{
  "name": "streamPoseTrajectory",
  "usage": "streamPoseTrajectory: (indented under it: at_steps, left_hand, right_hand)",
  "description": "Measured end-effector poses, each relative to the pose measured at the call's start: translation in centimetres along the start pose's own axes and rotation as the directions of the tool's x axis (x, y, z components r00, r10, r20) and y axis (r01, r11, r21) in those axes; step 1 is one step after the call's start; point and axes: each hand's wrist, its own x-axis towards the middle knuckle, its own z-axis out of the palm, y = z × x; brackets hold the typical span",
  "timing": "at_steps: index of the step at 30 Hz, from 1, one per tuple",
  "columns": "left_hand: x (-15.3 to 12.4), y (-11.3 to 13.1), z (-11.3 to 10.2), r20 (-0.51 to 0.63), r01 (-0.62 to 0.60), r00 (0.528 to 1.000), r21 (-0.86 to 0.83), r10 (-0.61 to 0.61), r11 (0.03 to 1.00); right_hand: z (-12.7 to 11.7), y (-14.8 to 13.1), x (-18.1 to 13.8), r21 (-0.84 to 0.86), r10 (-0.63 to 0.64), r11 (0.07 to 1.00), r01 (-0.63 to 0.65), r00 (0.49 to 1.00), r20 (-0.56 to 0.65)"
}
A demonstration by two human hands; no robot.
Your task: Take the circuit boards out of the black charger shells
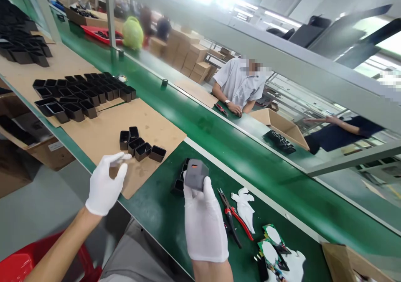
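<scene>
My right hand (pixel 205 219), in a white glove, grips a small dark plastic housing (pixel 196 175) with a slot in its face where orange shows. Behind that housing, partly hidden by it, a few more black housings stand on the green bench (pixel 150 207). My left hand (pixel 108 184), also gloved in white, hovers over the edge of the brown cardboard sheet (pixel 94 138) with fingers apart and nothing in them. Just beyond its fingertips is a small group of open-topped black housings (pixel 143 150) on the cardboard.
Many black housings (pixel 81 92) fill the far left cardboard. Right of my right hand lie red-handled pliers (pixel 234 219), a white glove (pixel 246 209) and circuit boards (pixel 271 248). A cardboard box (pixel 347 263) stands lower right. Across the green belt (pixel 250 161) sits a person (pixel 239 83).
</scene>
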Motion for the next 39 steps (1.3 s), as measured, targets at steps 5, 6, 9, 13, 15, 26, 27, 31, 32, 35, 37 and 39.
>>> streamPoseTrajectory:
  at_steps: [5, 6, 9, 13, 15, 26, 27, 31, 32, 35, 37, 39]
  left_hand:
    - [-1.4, 10.7, 0.9, 0.185, -0.409, 0.883, -0.152, 0.432, 0.9]
    - [-1.1, 13.0, 2.1, 0.263, -0.425, 0.855, -0.138, 0.446, 0.895]
    - [0.3, 18.6, 7.1, 0.519, -0.452, 0.738, -0.094, 0.431, 0.887]
    - [2.0, 23.1, 14.2, 0.616, -0.495, 0.64, -0.126, 0.459, 0.86]
    - [2.4, 24.5, 17.1, 0.672, -0.512, 0.578, -0.144, 0.463, 0.847]
    - [4.7, 29.0, 29.2, 0.906, -0.455, 0.306, -0.131, 0.293, 0.881]
    - [4.7, 29.1, 29.8, 0.909, -0.44, 0.322, -0.105, 0.265, 0.892]
    - [5.1, 29.1, 30.3, 0.905, -0.402, 0.387, -0.007, 0.177, 0.915]
    - [5.5, 29.0, 29.7, 0.9, -0.4, 0.403, 0.009, 0.167, 0.917]
    - [6.4, 28.2, 25.8, 0.848, -0.404, 0.49, 0.016, 0.202, 0.915]
    - [6.3, 26.7, 21.2, 0.783, -0.415, 0.566, 0.003, 0.256, 0.91]
    - [5.0, 24.5, 15.6, 0.711, -0.409, 0.647, 0.02, 0.274, 0.913]
  right_hand:
    - [-2.4, -2.1, 2.0, -0.252, -0.132, 0.964, 0.089, 0.978, -0.16]
    - [-3.1, -2.5, 2.7, -0.34, -0.166, 0.934, 0.113, 0.977, -0.131]
    - [-5.5, -3.5, 5.2, -0.502, -0.21, 0.85, 0.156, 0.976, -0.051]
    - [-9.7, -4.2, 9.6, -0.57, -0.242, 0.808, 0.149, 0.966, -0.091]
    - [-12.1, -4.9, 12.0, -0.616, -0.21, 0.78, 0.107, 0.973, -0.097]
    - [-22.1, -8.2, 19.8, -0.846, 0.083, 0.522, -0.109, 0.994, -0.077]
    - [-23.0, -8.3, 19.2, -0.877, 0.094, 0.466, -0.116, 0.992, -0.082]
    - [-27.8, -9.3, 13.4, -0.972, 0.196, 0.187, -0.14, 0.975, -0.103]
    - [-29.0, -9.4, 11.5, -0.982, 0.226, 0.119, -0.145, 0.967, -0.115]
    - [-31.3, -8.9, 6.2, -0.985, 0.278, -0.039, -0.165, 0.946, -0.17]
    - [-31.8, -7.9, 4.1, -0.982, 0.259, -0.091, -0.168, 0.948, -0.186]
    - [-31.6, -6.6, 3.2, -0.98, 0.211, -0.105, -0.17, 0.959, -0.189]
